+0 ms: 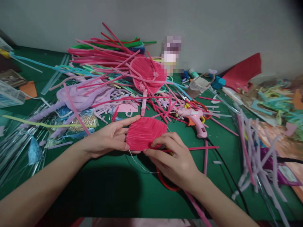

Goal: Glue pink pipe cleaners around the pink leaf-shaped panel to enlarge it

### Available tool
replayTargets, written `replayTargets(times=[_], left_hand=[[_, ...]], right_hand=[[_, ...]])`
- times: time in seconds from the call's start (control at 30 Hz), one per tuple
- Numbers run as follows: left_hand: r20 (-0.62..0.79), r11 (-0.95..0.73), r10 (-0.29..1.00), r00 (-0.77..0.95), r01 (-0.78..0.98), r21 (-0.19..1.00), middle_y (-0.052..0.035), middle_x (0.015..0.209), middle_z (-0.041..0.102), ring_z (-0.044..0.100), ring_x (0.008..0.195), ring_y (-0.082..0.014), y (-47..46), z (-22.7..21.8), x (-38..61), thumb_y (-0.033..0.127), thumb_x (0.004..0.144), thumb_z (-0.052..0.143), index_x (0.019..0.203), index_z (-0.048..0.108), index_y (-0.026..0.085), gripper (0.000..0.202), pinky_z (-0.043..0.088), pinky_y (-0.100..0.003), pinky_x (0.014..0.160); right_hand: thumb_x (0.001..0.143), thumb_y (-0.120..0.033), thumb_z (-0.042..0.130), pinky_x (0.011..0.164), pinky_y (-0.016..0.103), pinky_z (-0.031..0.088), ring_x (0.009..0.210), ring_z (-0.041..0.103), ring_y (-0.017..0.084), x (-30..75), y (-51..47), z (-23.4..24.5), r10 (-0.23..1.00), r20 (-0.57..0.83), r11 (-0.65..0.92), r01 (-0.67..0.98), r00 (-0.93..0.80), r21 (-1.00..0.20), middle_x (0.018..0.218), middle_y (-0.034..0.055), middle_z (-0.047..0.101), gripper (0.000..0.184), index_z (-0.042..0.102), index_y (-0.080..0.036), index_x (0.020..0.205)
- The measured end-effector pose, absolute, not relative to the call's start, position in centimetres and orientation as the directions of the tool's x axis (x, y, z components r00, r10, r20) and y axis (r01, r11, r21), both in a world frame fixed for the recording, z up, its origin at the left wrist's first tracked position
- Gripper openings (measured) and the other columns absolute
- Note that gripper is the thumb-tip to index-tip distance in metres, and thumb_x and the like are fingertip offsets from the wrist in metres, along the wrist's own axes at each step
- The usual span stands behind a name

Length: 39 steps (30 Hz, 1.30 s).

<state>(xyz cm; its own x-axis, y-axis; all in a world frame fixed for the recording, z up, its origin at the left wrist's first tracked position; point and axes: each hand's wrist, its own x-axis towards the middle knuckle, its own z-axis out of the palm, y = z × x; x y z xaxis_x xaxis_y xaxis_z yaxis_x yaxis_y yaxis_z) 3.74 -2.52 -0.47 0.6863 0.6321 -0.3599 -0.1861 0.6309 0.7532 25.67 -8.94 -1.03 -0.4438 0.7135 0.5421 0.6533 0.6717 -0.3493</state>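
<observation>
My left hand (111, 135) grips the left side of a deep pink panel (145, 132), made of pipe cleaners laid side by side, with the thumb in front and fingers behind. At the panel's lower right edge, the fingertips of my right hand (176, 156) are pinched together. A thin pale wire (139, 164) loops below the panel toward the right hand. Under that hand shows a red ring-shaped handle (168, 183), with dark and yellow parts near the fingers; whether the hand holds it is hidden. Beyond the panel lies a round pink pipe-cleaner piece (148, 74) with a wrapped stem (144, 102).
A pink glue gun (194, 118) lies right of centre, its black cable (227, 173) trailing toward me. Pink pipe cleaners (94, 56) are heaped at the back, a lilac piece (82, 94) at left. A small bucket (196, 88) stands behind the glue gun. Lilac strips (260, 151) lie at right.
</observation>
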Motion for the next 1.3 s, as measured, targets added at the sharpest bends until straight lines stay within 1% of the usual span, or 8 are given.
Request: replayTargets(times=[0.27,0.6,0.67,0.83,1.0,1.13,1.3], left_hand=[[-0.346,0.631,0.641,0.685,-0.215,0.745,-0.0171,0.132,0.062,0.056,0.122,-0.0319,-2.39,-0.55,3.76,-0.001,0.065,0.076,0.144,0.038,0.02,0.09,0.055,-0.033,0.089],[-0.337,0.618,0.646,0.685,-0.21,0.758,-0.0167,0.134,0.06,0.054,0.124,-0.0323,-2.39,-0.78,3.72,0.0,0.066,0.076,0.144,0.04,0.02,0.088,0.054,-0.034,0.091],[-0.333,0.612,0.647,0.686,-0.208,0.763,-0.0168,0.134,0.06,0.053,0.126,-0.032,-2.36,-0.78,3.7,0.0,0.066,0.076,0.144,0.039,0.02,0.089,0.052,-0.034,0.093],[-0.316,0.603,0.646,0.695,-0.211,0.769,-0.0168,0.134,0.06,0.051,0.127,-0.0305,-2.35,-0.77,3.7,0.002,0.066,0.077,0.145,0.038,0.019,0.09,0.049,-0.032,0.097],[-0.309,0.598,0.644,0.7,-0.209,0.774,-0.0171,0.133,0.061,0.053,0.126,-0.0312,-2.39,-0.81,3.73,0.002,0.066,0.076,0.144,0.039,0.019,0.088,0.049,-0.034,0.096],[-0.318,0.598,0.647,0.694,-0.203,0.775,-0.0165,0.133,0.061,0.053,0.126,-0.0306,-2.41,-0.82,3.77,0.002,0.065,0.077,0.143,0.04,0.02,0.088,0.051,-0.033,0.093],[-0.313,0.605,0.644,0.698,-0.215,0.766,-0.017,0.134,0.06,0.053,0.126,-0.0302,-2.39,-0.88,3.72,0.001,0.066,0.077,0.143,0.04,0.019,0.088,0.051,-0.033,0.094]], right_hand=[[0.086,-0.013,0.062,0.07,0.03,0.048,0.082,0.053,0.017,25.66,-8.89,-1.2,0.713,0.543,0.672,0.655,-0.444,-0.347,0.083,0.0057,0.066,0.013,0.073,-0.02,0.087],[0.086,-0.013,0.062,0.068,0.029,0.048,0.081,0.053,0.017,25.66,-8.96,-1.4,0.72,0.53,0.669,0.65,-0.448,-0.359,0.082,0.0059,0.065,0.013,0.073,-0.02,0.087],[0.086,-0.012,0.062,0.069,0.03,0.048,0.082,0.053,0.017,25.68,-9.0,-1.38,0.717,0.531,0.674,0.644,-0.451,-0.363,0.084,0.0063,0.065,0.013,0.073,-0.019,0.089],[0.085,-0.014,0.063,0.073,0.032,0.048,0.084,0.053,0.018,25.64,-9.16,-0.97,0.714,0.515,0.687,0.617,-0.475,-0.383,0.089,0.0083,0.063,0.019,0.071,-0.018,0.102],[0.085,-0.019,0.064,0.077,0.035,0.049,0.089,0.052,0.02,25.57,-9.21,-0.78,0.711,0.497,0.692,0.617,-0.497,-0.374,0.096,0.0092,0.061,0.022,0.072,-0.021,0.105],[0.085,-0.019,0.064,0.078,0.036,0.048,0.091,0.051,0.02,25.66,-9.23,-0.93,0.728,0.474,0.678,0.621,-0.496,-0.392,0.097,0.0098,0.059,0.025,0.072,-0.022,0.108],[0.085,-0.019,0.064,0.079,0.036,0.047,0.092,0.05,0.02,25.7,-9.27,-1.09,0.735,0.457,0.675,0.611,-0.501,-0.414,0.098,0.01,0.058,0.024,0.072,-0.021,0.108]])
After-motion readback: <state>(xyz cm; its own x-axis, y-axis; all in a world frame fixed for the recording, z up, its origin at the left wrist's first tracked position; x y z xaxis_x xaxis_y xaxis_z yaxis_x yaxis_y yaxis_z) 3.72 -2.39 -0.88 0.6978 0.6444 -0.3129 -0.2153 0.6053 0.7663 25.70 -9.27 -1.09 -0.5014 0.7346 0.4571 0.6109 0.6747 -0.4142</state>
